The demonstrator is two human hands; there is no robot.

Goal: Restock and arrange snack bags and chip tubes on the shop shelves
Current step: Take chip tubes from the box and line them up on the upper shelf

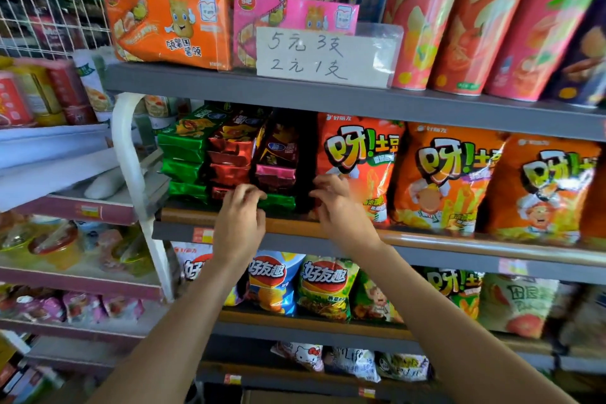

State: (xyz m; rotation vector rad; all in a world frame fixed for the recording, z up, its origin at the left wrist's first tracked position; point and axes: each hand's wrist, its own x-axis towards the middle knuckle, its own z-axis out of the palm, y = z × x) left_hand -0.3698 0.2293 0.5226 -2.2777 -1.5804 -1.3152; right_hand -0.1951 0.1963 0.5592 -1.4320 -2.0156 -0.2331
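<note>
- The handwritten white paper sign on the upper shelf reads "5元3支 / 2元1支".
- The orange crinkly bags right of my hands read "呀!土豆".
- The lower blue bag reads "好友趣".

1. A handwritten price sign in a clear holder stands at 12 o'clock on the upper shelf edge.
2. A white wire rack fills the 10 o'clock corner.
3. Red and yellow cans sit below it at 9 o'clock.
4. Jelly cups lie blurred at 8 o'clock.
5. Small price tags stick to the shelf rails near centre and at 6 o'clock.
6. A white curved post stands between the two shelving units.
</note>
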